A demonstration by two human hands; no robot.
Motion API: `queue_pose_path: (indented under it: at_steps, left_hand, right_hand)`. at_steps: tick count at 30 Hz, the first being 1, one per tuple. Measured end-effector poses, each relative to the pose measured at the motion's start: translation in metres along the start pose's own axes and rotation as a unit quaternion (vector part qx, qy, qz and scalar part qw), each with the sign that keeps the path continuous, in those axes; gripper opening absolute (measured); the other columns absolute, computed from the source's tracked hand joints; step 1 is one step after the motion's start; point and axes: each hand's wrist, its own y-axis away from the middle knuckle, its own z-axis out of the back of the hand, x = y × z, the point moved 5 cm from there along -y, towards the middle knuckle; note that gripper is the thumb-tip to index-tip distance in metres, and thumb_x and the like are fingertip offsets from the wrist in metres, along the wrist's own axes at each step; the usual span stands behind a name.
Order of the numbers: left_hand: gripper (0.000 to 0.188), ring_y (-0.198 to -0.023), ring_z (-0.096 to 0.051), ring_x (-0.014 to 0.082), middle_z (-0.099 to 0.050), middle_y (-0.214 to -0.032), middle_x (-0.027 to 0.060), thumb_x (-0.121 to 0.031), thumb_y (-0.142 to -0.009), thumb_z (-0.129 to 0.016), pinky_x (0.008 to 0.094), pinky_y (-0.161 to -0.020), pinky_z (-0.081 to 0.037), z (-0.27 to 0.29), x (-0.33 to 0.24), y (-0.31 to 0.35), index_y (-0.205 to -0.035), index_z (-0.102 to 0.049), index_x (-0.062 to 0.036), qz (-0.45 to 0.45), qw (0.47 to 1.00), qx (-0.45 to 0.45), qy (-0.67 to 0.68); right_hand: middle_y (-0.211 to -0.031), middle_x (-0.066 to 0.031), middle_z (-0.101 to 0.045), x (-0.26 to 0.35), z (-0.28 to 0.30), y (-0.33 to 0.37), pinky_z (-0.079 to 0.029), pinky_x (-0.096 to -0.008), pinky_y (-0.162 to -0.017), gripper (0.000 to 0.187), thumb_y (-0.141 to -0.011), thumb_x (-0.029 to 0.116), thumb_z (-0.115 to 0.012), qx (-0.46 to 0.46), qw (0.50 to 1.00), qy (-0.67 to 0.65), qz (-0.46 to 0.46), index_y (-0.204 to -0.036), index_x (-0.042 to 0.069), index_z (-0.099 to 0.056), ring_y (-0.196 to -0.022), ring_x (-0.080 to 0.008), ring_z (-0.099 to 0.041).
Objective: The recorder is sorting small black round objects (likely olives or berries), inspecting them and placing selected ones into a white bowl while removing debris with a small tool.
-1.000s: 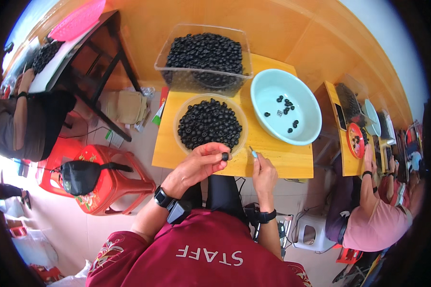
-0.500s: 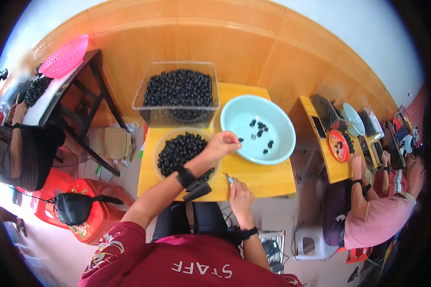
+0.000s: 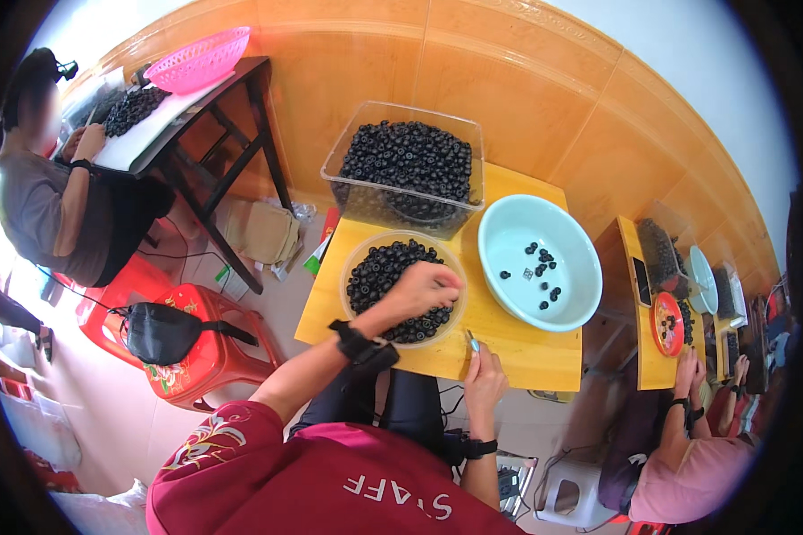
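Observation:
My left hand (image 3: 426,290) is over the round clear tub (image 3: 459,259), which is filled with small round black pieces (image 3: 379,276), some with a ring-shaped top. Its fingers are curled together close above the pieces; anything in them is too small to make out. Near the front edge of the yellow table, my right hand (image 3: 484,376) grips a small slim tool with a light-blue handle (image 3: 475,345) and a thin tip pointing up and away from me. The pale-blue basin (image 3: 591,267) stands right of the tub, with several black pieces (image 3: 544,259) scattered on its bottom.
Behind the tub stands a rectangular clear bin (image 3: 406,198) heaped with black pieces. Left are a red stool (image 3: 187,303) carrying a black bag (image 3: 161,332), and a person (image 3: 45,205) at a dark table with a pink basket (image 3: 201,62). Others work at yellow tables (image 3: 656,361) right.
My left hand has moved from the blue basin's near-left rim back over the round tub. My right hand still holds the tool. The whole view has swung left.

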Motion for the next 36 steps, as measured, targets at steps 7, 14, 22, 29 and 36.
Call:
queue_pose_path:
  at_steps: [7,14,22,29,36]
  left_hand:
    - [0.013,-0.070,-0.066,0.0201,-0.067,-0.078,0.0121,-0.001,-0.075,-0.064,0.0304,-0.066,-0.052,0.101,0.027,0.025,-0.087,-0.066,0.0033,-0.031,0.956,-0.212,-0.201]
    - [0.024,-0.085,-0.062,0.0322,-0.065,-0.087,0.0160,-0.004,-0.070,-0.069,0.0391,-0.076,-0.049,0.064,0.041,-0.019,-0.093,-0.066,-0.0019,-0.080,0.887,-0.123,-0.438]
    - [0.017,-0.087,-0.058,0.0351,-0.059,-0.083,0.0141,0.005,-0.066,-0.064,0.0423,-0.074,-0.047,0.048,0.032,-0.008,-0.080,-0.057,-0.0016,-0.129,0.862,-0.128,-0.474]
    - [0.020,-0.078,-0.062,0.0223,-0.061,-0.084,0.0083,0.001,-0.068,-0.070,0.0319,-0.068,-0.049,0.060,0.021,0.020,-0.083,-0.057,-0.0026,-0.063,0.962,-0.107,-0.245]
    - [0.019,-0.084,-0.063,0.0126,-0.063,-0.093,0.0023,0.002,-0.082,-0.065,0.0241,-0.076,-0.053,0.041,0.014,0.079,-0.099,-0.060,-0.0053,0.067,0.942,-0.045,0.324]
  right_hand:
    - [-0.082,-0.0165,-0.062,0.005,0.004,0.000,-0.048,-0.0446,-0.059,0.021,-0.090,0.017,-0.053,0.004,1.000,0.003,-0.007,-0.107,0.008,-0.063,-0.069,-0.0364,-0.062]
    - [-0.083,-0.0153,-0.063,0.006,0.001,0.003,-0.049,-0.0446,-0.059,0.022,-0.091,0.019,-0.052,-0.005,1.000,0.004,0.003,-0.107,0.010,-0.063,-0.069,-0.0358,-0.062]
    - [-0.082,-0.0155,-0.063,0.001,-0.001,0.004,-0.047,-0.0453,-0.059,0.022,-0.091,0.018,-0.053,0.001,1.000,0.019,-0.014,-0.107,0.009,-0.064,-0.070,-0.0361,-0.061]
    - [-0.086,-0.0188,-0.064,0.001,0.000,0.002,-0.048,-0.0427,-0.064,0.023,-0.091,0.016,-0.053,0.015,1.000,-0.013,-0.023,-0.106,0.003,-0.064,-0.075,-0.0377,-0.061]
    - [-0.084,-0.0167,-0.064,0.025,0.027,-0.005,-0.047,-0.0353,-0.065,0.022,-0.089,0.012,-0.055,-0.025,0.979,-0.194,-0.052,-0.106,0.002,-0.065,-0.070,-0.0287,-0.062]
